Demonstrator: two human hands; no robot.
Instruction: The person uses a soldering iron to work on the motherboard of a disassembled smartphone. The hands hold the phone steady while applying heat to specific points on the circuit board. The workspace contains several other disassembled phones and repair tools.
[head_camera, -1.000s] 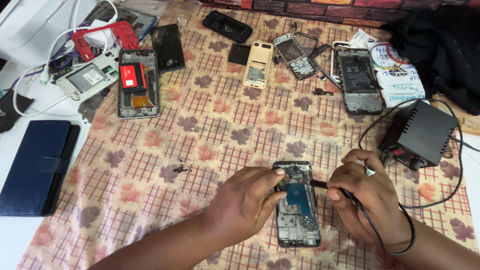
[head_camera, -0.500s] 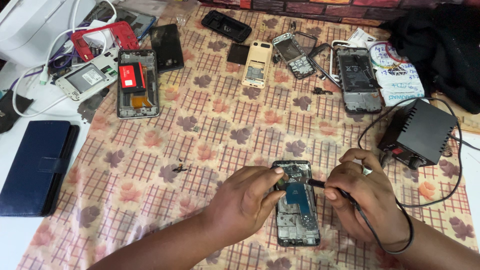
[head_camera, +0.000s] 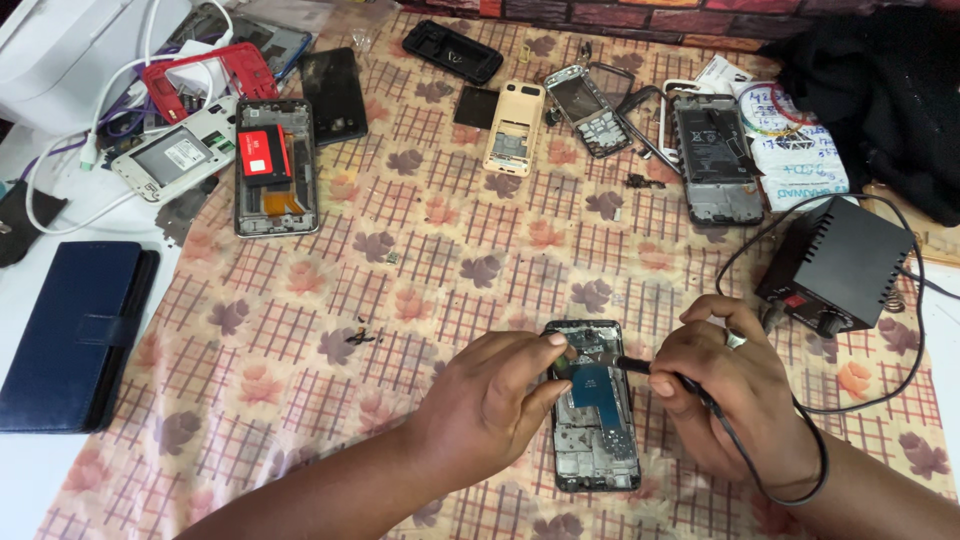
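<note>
Checked pink-and-cream cloth with a brown flower print (head_camera: 420, 290) is spread over the work surface, and an opened black smartphone with its back cover off and a blue board exposed (head_camera: 596, 420) lies on it near the front edge, long axis running away from the person. Left hand (head_camera: 490, 410) is laid over the phone's left edge, fingers curled, thumb and forefinger pinched at the upper left of the blue board; whether anything small is held between them cannot be told. Right hand (head_camera: 735, 395) is closed in a pen grip around a thin black corded soldering iron (head_camera: 650, 368), tip laid on the phone's upper part just right of the left fingertips. The iron's cable is seen running back across the right wrist. A black box-shaped soldering station with a knob (head_camera: 838, 265) sits just beyond the right hand, on the cloth's right side. Well apart, along the far edge: a stripped phone frame with a red battery (head_camera: 275, 165), a cream keypad phone shell (head_camera: 514, 128), a grey phone chassis (head_camera: 718, 160), a black phone back cover (head_camera: 453, 50). A dark blue wallet-style phone case (head_camera: 70, 335) lies off the cloth at the left.
</note>
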